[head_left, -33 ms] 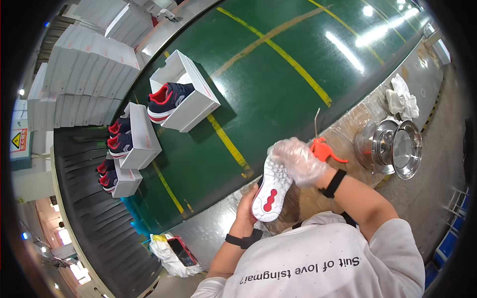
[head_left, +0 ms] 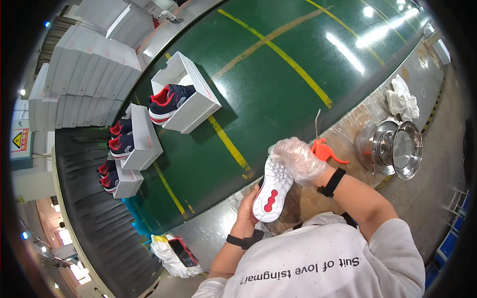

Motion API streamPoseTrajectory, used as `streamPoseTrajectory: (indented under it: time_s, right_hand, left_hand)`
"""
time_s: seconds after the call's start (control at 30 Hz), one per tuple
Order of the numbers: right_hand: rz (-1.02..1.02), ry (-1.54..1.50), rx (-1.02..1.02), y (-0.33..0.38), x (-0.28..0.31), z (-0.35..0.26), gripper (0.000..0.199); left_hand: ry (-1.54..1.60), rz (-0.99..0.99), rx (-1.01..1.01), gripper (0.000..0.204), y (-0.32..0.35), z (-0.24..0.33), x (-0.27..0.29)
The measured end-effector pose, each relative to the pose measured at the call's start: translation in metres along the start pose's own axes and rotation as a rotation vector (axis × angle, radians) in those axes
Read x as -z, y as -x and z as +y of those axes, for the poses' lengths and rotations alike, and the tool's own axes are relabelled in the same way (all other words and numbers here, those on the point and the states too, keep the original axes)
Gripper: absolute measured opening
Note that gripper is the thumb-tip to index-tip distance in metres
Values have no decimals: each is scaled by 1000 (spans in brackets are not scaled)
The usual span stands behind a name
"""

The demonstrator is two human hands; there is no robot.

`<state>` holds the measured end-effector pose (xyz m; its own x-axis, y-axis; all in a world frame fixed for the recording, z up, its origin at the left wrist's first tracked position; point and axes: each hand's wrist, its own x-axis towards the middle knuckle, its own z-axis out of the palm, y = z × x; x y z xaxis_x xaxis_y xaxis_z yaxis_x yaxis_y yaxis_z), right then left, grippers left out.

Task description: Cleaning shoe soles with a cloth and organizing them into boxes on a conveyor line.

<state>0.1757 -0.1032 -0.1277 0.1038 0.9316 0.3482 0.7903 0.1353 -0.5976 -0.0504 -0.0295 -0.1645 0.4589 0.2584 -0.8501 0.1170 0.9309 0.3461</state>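
A shoe (head_left: 273,191) is turned with its white, studded sole up, a red patch showing near its lower end. My left hand (head_left: 247,206), bare, grips it from the left side near the lower end. My right hand (head_left: 299,159), in a clear plastic glove, is closed over the shoe's upper end, and the glove hides its fingertips. Just right of the glove lies an orange-red air blow gun (head_left: 324,150) with a thin bent metal nozzle, apart from the hand.
Beyond my hands runs a green conveyor belt (head_left: 278,94). An open white shoebox (head_left: 198,107) with a navy and red shoe stands on it, with more boxes further left. Metal bowls (head_left: 407,149) and a white cloth (head_left: 402,99) lie right; a phone (head_left: 182,252) lies lower left.
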Motion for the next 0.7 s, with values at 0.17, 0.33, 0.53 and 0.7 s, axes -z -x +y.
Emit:
streamPoseTrajectory:
  time_s: [0.17, 0.33, 0.53, 0.7]
  right_hand:
    - [-68, -194, 160, 11, -1, -62, 37]
    - [5, 108, -33, -5, 5, 7, 23]
    - [121, -9, -124, 25, 14, 19, 29]
    - [150, -972, -548, 19, 24, -20, 30]
  left_hand:
    - [75, -24, -50, 40, 1, -3, 10]
    - [-59, 22, -25, 42, -4, 1, -5]
    - [-453, 182, -838, 23, 61, 160, -38]
    - [-1723, 1133, -1583, 11, 92, 319, -74]
